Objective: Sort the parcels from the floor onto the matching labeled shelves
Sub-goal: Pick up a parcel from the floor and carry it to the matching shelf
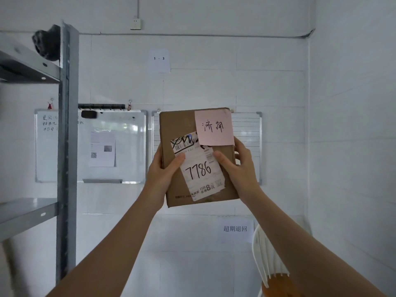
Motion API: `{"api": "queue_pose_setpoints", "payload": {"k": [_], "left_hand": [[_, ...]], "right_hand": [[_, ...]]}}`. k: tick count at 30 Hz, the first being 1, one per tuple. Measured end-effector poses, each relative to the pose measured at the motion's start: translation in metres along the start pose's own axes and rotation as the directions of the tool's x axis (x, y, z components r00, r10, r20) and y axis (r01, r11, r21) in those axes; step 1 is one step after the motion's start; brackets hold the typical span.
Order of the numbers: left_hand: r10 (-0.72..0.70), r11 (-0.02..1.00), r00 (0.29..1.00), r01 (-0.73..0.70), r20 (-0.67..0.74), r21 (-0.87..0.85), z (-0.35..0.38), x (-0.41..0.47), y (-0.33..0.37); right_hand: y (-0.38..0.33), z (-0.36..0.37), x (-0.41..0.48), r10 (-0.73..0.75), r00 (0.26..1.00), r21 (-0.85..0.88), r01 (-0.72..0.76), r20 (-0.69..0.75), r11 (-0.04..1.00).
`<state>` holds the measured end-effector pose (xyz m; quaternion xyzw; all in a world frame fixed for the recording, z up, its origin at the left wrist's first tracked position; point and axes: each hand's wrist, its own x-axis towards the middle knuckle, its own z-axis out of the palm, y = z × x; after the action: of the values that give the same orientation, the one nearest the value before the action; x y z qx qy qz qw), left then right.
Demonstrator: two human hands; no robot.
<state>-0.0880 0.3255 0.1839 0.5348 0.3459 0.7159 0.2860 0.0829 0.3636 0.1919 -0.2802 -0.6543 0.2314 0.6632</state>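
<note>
I hold a flat brown cardboard parcel point(182, 127) upright in front of me at chest height. It carries a pink note point(214, 127) with handwritten characters and a white shipping label point(201, 170) marked 7786. My left hand point(165, 174) grips its left edge, thumb on the label. My right hand point(240, 168) grips its right edge, thumb on the front. A grey metal shelf rack point(66, 146) stands at the left, with two shelves partly in view.
On the white wall hang two whiteboards point(120, 146), a paper sign reading 1 - 3 point(159, 60) and a lower paper sign with characters point(235, 228). A white plastic chair back point(265, 258) is at the lower right. A dark object point(48, 42) lies on the top shelf.
</note>
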Motion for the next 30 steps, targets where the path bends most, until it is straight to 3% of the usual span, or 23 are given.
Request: {"api": "queue_pose_setpoints", "payload": {"k": [4,15,22,25,30], "left_hand": [[0.003,1.000,1.000,-0.003,0.007,0.006,-0.009,-0.002,-0.003],[0.020,0.991,0.993,-0.004,-0.114,0.135,-0.078,0.000,0.013],[0.069,0.965,0.965,-0.001,-0.252,0.262,-0.109,-0.026,0.017],[0.095,0.956,0.927,0.017,-0.364,0.294,-0.120,-0.046,0.020],[0.167,0.948,0.802,0.028,-0.573,0.316,-0.134,-0.092,0.041]], "right_hand": [[0.006,0.008,-0.005,0.045,0.984,0.177,-0.076,0.170,0.981],[0.017,0.087,-0.009,0.009,0.957,0.353,-0.116,0.291,0.928],[0.035,0.133,-0.027,-0.036,0.928,0.527,-0.179,0.371,0.831],[0.034,0.153,-0.038,-0.067,0.893,0.566,-0.223,0.445,0.794],[0.014,0.183,-0.063,-0.177,0.794,0.643,-0.315,0.582,0.698]]}}
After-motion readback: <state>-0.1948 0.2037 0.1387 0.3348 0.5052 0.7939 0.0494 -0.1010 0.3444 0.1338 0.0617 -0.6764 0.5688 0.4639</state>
